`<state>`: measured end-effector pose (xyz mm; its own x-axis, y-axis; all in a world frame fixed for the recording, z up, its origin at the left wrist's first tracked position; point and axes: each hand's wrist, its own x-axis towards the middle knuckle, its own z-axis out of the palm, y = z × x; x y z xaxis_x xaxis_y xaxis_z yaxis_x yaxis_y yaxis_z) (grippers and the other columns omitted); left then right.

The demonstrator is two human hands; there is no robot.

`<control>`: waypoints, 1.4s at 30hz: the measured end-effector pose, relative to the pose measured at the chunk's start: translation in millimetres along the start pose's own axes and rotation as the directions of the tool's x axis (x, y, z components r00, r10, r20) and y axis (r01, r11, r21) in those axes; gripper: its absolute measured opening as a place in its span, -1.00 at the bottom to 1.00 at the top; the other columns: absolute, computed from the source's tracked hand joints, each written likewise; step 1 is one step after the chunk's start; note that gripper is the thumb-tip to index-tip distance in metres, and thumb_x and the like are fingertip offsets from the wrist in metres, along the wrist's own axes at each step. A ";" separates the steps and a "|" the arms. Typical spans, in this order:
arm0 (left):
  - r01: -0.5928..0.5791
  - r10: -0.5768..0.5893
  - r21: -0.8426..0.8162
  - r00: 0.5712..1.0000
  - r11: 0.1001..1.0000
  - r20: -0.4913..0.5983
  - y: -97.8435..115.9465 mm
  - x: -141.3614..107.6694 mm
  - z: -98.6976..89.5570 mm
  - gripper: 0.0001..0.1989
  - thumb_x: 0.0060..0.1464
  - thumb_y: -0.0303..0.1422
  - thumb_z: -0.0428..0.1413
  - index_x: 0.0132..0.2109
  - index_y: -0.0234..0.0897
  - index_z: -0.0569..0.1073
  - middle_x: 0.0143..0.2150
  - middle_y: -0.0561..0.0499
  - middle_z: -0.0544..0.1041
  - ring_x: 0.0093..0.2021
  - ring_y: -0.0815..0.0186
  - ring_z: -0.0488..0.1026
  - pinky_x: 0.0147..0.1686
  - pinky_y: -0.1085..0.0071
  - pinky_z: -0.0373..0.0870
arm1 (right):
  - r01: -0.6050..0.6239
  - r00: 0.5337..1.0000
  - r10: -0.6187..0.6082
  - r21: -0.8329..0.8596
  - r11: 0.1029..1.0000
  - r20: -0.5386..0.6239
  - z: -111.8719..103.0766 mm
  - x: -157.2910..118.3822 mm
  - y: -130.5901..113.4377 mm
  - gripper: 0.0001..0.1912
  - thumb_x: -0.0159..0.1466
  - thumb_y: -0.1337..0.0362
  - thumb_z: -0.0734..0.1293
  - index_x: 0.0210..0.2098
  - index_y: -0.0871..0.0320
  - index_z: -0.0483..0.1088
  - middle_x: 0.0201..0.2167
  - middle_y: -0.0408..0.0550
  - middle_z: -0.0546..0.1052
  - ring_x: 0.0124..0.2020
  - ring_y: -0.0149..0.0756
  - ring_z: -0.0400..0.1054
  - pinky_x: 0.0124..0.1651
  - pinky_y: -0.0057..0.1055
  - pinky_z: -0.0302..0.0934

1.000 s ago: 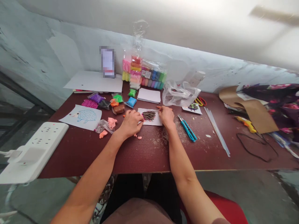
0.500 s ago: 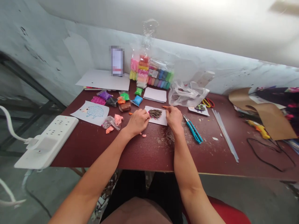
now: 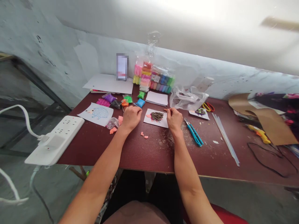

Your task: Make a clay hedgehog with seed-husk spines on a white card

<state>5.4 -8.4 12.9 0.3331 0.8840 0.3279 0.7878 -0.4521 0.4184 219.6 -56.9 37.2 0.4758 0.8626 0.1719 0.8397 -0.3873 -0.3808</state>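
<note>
A white card [image 3: 148, 120] lies on the dark red table, bearing a hedgehog shape with a pink clay face [image 3: 148, 116] and dark, overlapping scale-like pieces [image 3: 157, 116]. My right hand [image 3: 174, 119] is closed at the card's right edge. A small orange tip shows at its fingers; the rest is hidden. To the left of the card, my left hand [image 3: 132, 118] has curled fingers beside the orange clay packet [image 3: 125, 103]. Whatever it holds, if anything, I cannot see. Small pink clay bits [image 3: 146, 137] lie between my forearms.
A hedgehog drawing [image 3: 97, 113], peach clay [image 3: 113, 130] and a white power strip [image 3: 56, 137] are on the left. Packaged clay [image 3: 162, 81] stands behind. To the right lie blue-handled cutters [image 3: 195, 135], scissors [image 3: 209, 107], another hedgehog card [image 3: 199, 114], clear sticks [image 3: 225, 138] and a glue gun [image 3: 259, 133].
My left hand has moved left off the card to the clay packets, uncovering the pink face. My right hand stays at the card's right edge. The view has shifted slightly.
</note>
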 end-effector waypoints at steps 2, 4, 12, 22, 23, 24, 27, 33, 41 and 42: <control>0.021 -0.021 0.018 1.000 1.000 -0.020 -1.4 1.0 -1.5 -0.68 0.32 -0.42 -0.01 -0.16 -0.30 0.67 -0.13 -0.21 0.69 -0.06 0.01 0.54 0.01 0.08 0.40 | 0.050 0.998 -0.049 0.032 0.998 -0.026 1.0 -2.4 -3.4 -0.66 0.51 0.24 0.16 -0.04 0.17 0.57 -0.11 0.13 0.67 -0.09 -0.12 0.51 -0.09 -0.38 0.16; 0.016 -0.015 0.028 0.999 0.999 -0.032 -0.8 0.9 -1.0 -0.69 0.32 -0.43 0.00 -0.15 -0.28 0.66 -0.11 -0.20 0.68 -0.04 0.00 0.53 0.03 0.07 0.38 | 0.155 0.987 -0.152 0.066 0.986 -0.043 4.2 -8.2 -10.1 -0.69 0.50 0.29 0.17 -0.04 0.18 0.55 -0.05 0.12 0.66 -0.03 -0.14 0.50 -0.03 -0.39 0.17; 0.028 -0.020 0.074 0.994 0.997 -0.108 -13.7 -0.9 5.7 -0.66 0.26 -0.46 0.00 -0.01 -0.23 0.65 0.11 -0.22 0.59 0.16 -0.09 0.42 0.20 -0.05 0.27 | 0.498 0.850 -0.508 0.105 0.861 0.138 26.3 -46.0 -48.7 -0.74 0.52 0.28 0.20 -0.08 0.08 0.54 -0.09 0.01 0.65 -0.04 -0.21 0.49 -0.03 -0.41 0.21; 0.060 -0.043 0.160 0.993 0.985 -0.108 -30.9 -0.3 9.6 -0.61 0.23 -0.50 -0.05 -0.14 -0.19 0.69 -0.03 -0.24 0.65 0.10 -0.14 0.45 0.15 -0.17 0.21 | 0.511 0.832 -0.521 0.099 0.854 0.192 28.7 -47.2 -47.9 -0.76 0.51 0.32 0.21 -0.07 0.11 0.53 -0.09 0.02 0.65 -0.06 -0.22 0.50 -0.04 -0.41 0.20; 0.074 -0.057 0.163 0.992 0.984 -0.110 -30.9 -0.3 8.6 -0.61 0.24 -0.50 -0.05 -0.15 -0.19 0.69 -0.03 -0.25 0.65 0.10 -0.14 0.46 0.14 -0.17 0.21 | 0.507 0.834 -0.517 0.105 0.856 0.194 29.4 -46.8 -47.5 -0.76 0.50 0.33 0.21 -0.08 0.11 0.54 -0.09 0.02 0.65 -0.06 -0.22 0.50 -0.04 -0.41 0.20; 0.088 -0.071 0.164 0.991 0.983 -0.109 -30.6 -0.3 7.5 -0.61 0.24 -0.50 -0.06 -0.16 -0.20 0.69 -0.02 -0.25 0.65 0.09 -0.14 0.46 0.14 -0.17 0.21 | 0.500 0.837 -0.513 0.112 0.858 0.192 30.0 -46.5 -47.2 -0.76 0.49 0.33 0.22 -0.10 0.12 0.54 -0.10 0.01 0.65 -0.07 -0.22 0.50 -0.04 -0.41 0.20; 0.101 -0.088 0.142 0.991 0.985 -0.098 -27.9 -0.6 4.7 -0.60 0.26 -0.50 -0.07 -0.15 -0.23 0.69 0.02 -0.27 0.64 0.11 -0.13 0.46 0.13 -0.15 0.22 | 0.471 0.854 -0.491 0.146 0.870 0.171 28.7 -45.0 -46.8 -0.76 0.48 0.35 0.22 -0.12 0.13 0.55 -0.13 0.00 0.65 -0.10 -0.23 0.50 -0.05 -0.42 0.19; 0.107 -0.093 0.135 0.991 0.985 -0.101 -22.9 -1.1 1.2 -0.62 0.25 -0.52 -0.05 -0.14 -0.22 0.68 -0.04 -0.25 0.66 0.08 -0.09 0.49 0.10 -0.08 0.25 | 0.457 0.867 -0.465 0.086 0.885 0.176 17.5 -25.6 -64.5 -0.71 0.49 0.29 0.21 -0.12 0.12 0.58 -0.18 0.00 0.64 -0.19 -0.23 0.46 -0.13 -0.41 0.16; 0.116 -0.105 0.131 0.991 0.985 -0.084 -15.8 -3.3 -3.1 -0.66 0.20 -0.56 -0.03 -0.13 -0.29 0.63 -0.11 -0.25 0.67 -0.01 -0.04 0.54 0.13 -0.06 0.23 | 0.642 0.744 -0.603 -0.058 0.764 0.287 53.7 29.4 -136.4 -0.65 0.49 0.33 0.20 -0.02 0.15 0.63 -0.03 0.10 0.64 0.01 -0.09 0.37 0.09 -0.28 0.14; 0.128 -0.117 0.128 0.989 0.983 -0.087 -14.8 -3.3 -3.8 -0.66 0.20 -0.58 -0.04 -0.13 -0.29 0.63 -0.12 -0.24 0.67 -0.03 -0.03 0.55 0.14 -0.06 0.23 | 0.650 0.739 -0.606 -0.072 0.757 0.296 59.7 34.0 -142.5 -0.66 0.48 0.34 0.21 0.03 0.15 0.62 0.02 0.11 0.63 0.05 -0.06 0.35 0.10 -0.25 0.14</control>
<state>-9.3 -5.0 8.8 0.1921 0.9173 0.3489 0.8839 -0.3162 0.3446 100.5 47.1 43.0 -0.2345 0.9680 0.0888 0.9635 0.2436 -0.1108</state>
